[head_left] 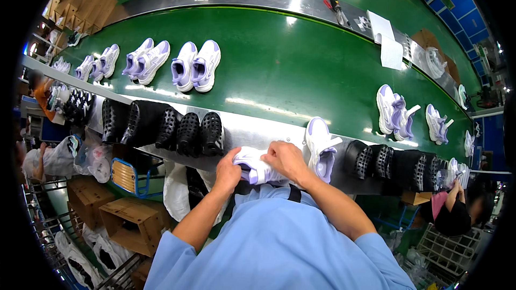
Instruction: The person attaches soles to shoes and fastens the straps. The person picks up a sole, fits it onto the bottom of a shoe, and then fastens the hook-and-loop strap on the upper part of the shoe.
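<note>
A white-and-lilac sneaker (254,162) lies on its side close against my body, over the metal ledge. Around one end of it my left hand (228,172) is closed, thumb on top. My right hand (286,159) has its fingers curled and pinched on the sneaker's upper side; the exact part between the fingertips is hidden. Just right of that hand, a second white-and-lilac sneaker (319,138) stands with its toe pointing away and a pale strip sticking out at its opening.
Black shoe lasts (188,134) line the metal ledge (258,131) left of me, more lasts (382,160) to the right. Sneaker pairs (196,67) stand on the green conveyor belt (279,64). Papers (384,37) lie beyond. Cardboard boxes (129,225) sit lower left; other people work at both sides.
</note>
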### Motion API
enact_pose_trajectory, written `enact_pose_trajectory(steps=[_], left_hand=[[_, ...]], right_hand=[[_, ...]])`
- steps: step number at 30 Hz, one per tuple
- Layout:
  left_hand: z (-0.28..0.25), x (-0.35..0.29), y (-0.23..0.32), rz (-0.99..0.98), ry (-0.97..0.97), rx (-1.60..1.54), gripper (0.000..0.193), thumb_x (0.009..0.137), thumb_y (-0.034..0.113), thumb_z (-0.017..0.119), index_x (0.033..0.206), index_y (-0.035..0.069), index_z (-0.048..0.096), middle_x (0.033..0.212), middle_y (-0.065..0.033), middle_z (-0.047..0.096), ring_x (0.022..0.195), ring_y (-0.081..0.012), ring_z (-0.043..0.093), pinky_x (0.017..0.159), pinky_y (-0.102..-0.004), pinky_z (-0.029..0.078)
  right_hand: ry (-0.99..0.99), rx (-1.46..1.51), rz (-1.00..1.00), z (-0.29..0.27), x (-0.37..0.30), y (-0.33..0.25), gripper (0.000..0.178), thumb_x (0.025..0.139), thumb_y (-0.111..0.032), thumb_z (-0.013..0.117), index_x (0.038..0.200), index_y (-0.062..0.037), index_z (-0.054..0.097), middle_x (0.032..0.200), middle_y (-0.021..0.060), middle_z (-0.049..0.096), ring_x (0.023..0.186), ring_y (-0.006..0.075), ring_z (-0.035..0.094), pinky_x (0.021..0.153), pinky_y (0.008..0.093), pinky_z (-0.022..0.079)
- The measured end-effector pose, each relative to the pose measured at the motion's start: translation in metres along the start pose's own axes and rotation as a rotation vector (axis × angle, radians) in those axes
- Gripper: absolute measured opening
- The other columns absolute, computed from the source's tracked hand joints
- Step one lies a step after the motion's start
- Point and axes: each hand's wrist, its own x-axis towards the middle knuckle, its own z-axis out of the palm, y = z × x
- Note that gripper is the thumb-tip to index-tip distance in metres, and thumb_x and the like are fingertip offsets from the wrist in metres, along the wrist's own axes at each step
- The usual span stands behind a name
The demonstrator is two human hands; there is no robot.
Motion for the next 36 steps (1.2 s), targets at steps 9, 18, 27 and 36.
enact_pose_trajectory(steps=[9,18,27,36], left_hand=[[0.028,0.009,0.002,-0.138,-0.031,0.481,0.060,0.089,0.003,0.062,0.148,0.007,0.051,0.125,-0.0237,0.066,0.098,-0.0362,0.071,0.077,-0.0461,0.062],[0.046,0.025,0.012,0.613,0.166,0.615,0.023,0.088,0.006,0.067,0.110,0.002,0.071,0.100,-0.0216,0.070,0.094,-0.0434,0.067,0.083,-0.0513,0.054],[0.038,-0.003,0.065,0.674,0.260,0.701,0.024,0.090,0.008,0.069,0.111,-0.001,0.067,0.099,-0.0225,0.068,0.094,-0.0443,0.066,0.078,-0.0533,0.053],[0.133,-0.002,0.070,0.617,-0.155,0.775,0.022,0.096,0.021,0.066,0.104,0.000,0.069,0.095,-0.0236,0.071,0.085,-0.0445,0.069,0.076,-0.0547,0.055]], right_hand=[[0.200,-0.107,-0.191,0.016,-0.021,0.000,0.042,0.084,-0.021,0.080,0.117,-0.0035,0.061,0.103,0.0156,0.063,0.101,0.0375,0.065,0.087,0.0458,0.055],[0.339,-0.191,-0.390,0.027,-0.016,0.018,0.018,0.087,-0.010,0.075,0.102,-0.0057,0.067,0.094,0.0114,0.060,0.089,0.0321,0.066,0.071,0.0450,0.055],[0.802,-0.262,0.118,-0.030,-0.105,0.052,0.029,0.085,-0.010,0.072,0.111,-0.0002,0.062,0.112,0.0203,0.063,0.106,0.0402,0.060,0.094,0.0503,0.049],[0.516,0.222,0.584,0.004,-0.088,0.077,0.060,0.085,-0.021,0.078,0.134,0.0023,0.052,0.115,0.0214,0.068,0.113,0.0384,0.063,0.100,0.0461,0.050]])
